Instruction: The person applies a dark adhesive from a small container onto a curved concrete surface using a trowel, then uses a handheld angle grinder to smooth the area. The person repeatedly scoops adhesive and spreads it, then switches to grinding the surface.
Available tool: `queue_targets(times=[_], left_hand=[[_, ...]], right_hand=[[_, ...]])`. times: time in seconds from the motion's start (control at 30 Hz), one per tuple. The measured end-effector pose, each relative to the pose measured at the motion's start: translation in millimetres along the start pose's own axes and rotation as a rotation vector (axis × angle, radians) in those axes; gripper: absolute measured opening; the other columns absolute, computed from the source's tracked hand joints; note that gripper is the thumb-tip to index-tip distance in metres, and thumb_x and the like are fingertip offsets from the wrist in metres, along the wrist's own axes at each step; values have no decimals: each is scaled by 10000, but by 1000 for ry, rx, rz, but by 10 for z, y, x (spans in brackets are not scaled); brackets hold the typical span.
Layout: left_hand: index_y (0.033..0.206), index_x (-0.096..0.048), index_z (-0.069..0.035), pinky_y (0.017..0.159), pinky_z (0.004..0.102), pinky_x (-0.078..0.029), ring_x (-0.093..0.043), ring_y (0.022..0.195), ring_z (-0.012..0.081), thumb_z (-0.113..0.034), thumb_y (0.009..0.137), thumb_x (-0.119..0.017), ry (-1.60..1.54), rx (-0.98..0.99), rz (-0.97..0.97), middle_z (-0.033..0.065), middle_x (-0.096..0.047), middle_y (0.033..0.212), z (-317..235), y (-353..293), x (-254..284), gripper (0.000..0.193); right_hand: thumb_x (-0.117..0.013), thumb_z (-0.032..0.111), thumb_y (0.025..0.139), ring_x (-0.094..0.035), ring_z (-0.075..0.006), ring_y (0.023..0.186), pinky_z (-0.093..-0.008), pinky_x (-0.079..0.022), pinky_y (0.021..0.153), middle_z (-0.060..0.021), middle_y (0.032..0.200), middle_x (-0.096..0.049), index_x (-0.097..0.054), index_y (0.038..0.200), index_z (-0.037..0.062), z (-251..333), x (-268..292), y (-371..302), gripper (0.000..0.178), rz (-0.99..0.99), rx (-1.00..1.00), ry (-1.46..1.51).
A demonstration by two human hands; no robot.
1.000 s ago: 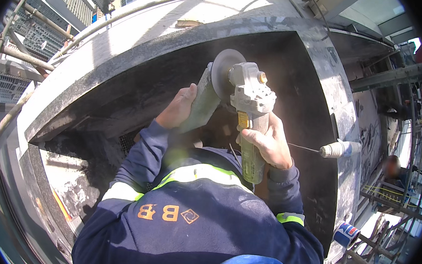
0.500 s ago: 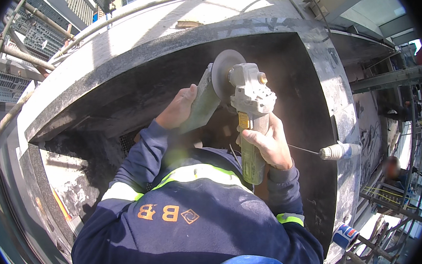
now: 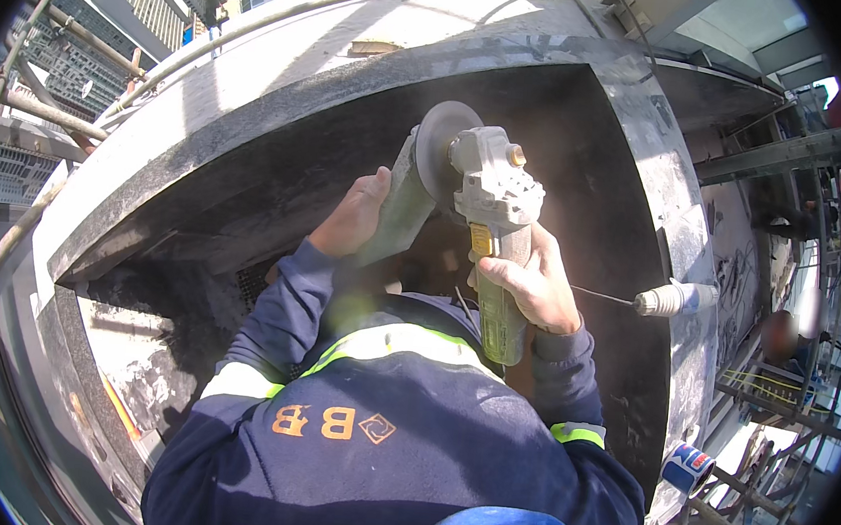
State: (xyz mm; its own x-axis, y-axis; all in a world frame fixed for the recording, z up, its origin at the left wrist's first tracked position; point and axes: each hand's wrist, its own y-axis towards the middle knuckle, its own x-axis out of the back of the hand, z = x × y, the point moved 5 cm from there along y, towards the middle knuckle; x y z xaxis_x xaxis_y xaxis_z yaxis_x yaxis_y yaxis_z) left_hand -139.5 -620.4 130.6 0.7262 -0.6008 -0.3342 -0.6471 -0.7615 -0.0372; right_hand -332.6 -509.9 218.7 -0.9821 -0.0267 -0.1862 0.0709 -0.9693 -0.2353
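My right hand (image 3: 537, 283) is wrapped round the handle of a dusty angle grinder (image 3: 498, 194), thumb near its yellow switch. The grinder's round disc (image 3: 440, 149) stands on edge at the long side of a pale flat strip (image 3: 403, 211), perhaps stone or tile. Whether the disc touches the strip I cannot tell. My left hand (image 3: 353, 215) grips that strip from its left side, thumb upward. Part of the strip's lower end is hidden by my sleeve. Some haze of dust hangs around the disc.
A concrete ledge (image 3: 307, 73) curves around a dark recess (image 3: 604, 219). On its right side lie a dusty cylinder with a thin rod (image 3: 672, 301) and a blue-and-white can (image 3: 687, 469). Scaffold poles (image 3: 63, 116) stand left, high above buildings. A person (image 3: 784, 339) is far right.
The grinder and my right hand have shifted very slightly left, the disc staying by the strip. My left hand holds almost still.
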Motion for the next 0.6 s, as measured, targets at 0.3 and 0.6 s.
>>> queue_targets(times=[0.3,0.6], left_hand=[[1370,-499,36,840,264,-500,-597,978,106,-713,912,-447,46,-55,113,67,-633,1166,-133,-91,-109,879],[1452,-438,-20,869,329,-481,-588,990,220,-744,745,-662,594,-351,-72,137,-571,1172,-438,-57,-51,1036]], right_hand=[[-726,249,812,-671,-202,703,-339,-562,626,-125,893,-644,-571,1068,-42,93,259,-182,417,-197,144,21],[-720,188,822,-679,-203,693,-344,-568,636,-126,895,-656,-570,1082,-31,-31,448,-278,372,-287,179,147]])
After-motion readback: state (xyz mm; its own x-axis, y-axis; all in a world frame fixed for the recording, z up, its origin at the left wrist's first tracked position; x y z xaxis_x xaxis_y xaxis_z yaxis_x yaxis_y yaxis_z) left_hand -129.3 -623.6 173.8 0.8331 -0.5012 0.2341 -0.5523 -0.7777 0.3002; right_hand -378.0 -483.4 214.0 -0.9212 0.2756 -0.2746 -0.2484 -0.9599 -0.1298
